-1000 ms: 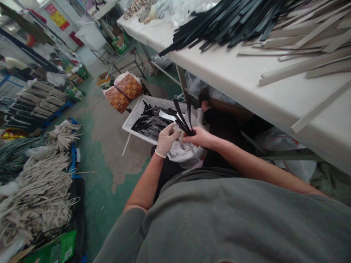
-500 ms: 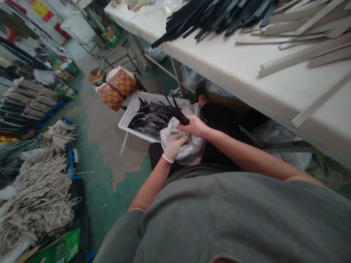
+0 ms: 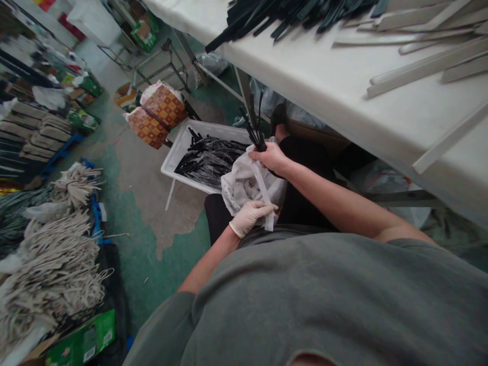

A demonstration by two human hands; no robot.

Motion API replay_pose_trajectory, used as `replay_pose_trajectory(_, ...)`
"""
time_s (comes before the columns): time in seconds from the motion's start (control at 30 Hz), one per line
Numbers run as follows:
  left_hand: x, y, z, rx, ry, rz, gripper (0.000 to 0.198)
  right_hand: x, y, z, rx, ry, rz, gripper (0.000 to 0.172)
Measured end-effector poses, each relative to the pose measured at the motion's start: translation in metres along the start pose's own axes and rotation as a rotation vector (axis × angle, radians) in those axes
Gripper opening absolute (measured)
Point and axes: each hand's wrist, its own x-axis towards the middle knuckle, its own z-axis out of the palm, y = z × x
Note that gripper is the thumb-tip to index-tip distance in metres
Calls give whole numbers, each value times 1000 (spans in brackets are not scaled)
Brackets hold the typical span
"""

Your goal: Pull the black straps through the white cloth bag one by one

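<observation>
The right hand, bare and at the centre of the frame, has its fingers curled firmly around a bundle of black strips. The free ends of the bundle fan out toward the top of the frame. The left hand, in a thin whitish glove, is located below it. Its thumb and fingers are pinched together on the lower part of a pale strip. This strip runs upward toward the right hand (whether that hand also grips its upper end cannot be told).

Behind the strip, between the two hands, a white bag sits at the person's lap with its mouth facing up. Adjacent to the bag, left of centre, is a light plastic crate containing loose black strips. Above and left of the crate stands a seat with a checkered cushion.

A white-topped table extends across the upper right of the frame. It carries a pile of dark strips at the top edge and flat beige strips farther right. At the lower left, a heap of beige cords lies above a green carton.
</observation>
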Motion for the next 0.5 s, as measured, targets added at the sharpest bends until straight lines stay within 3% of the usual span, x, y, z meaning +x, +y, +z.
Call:
replay_pose_trajectory(0.27, 7, -4, 0, 37, 123, 120, 41, 0, 6, -11, 43, -33, 103, 23)
replay_pose_trajectory(0.4, 10, -5, 1, 38, 189, 125, 41, -30, 15, -21, -63, -281, 218, 35)
replay_pose_trajectory(0.5, 14, -6, -2, 5, 258, 120, 41, -58, 21, -23, -189, -417, 240, 30)
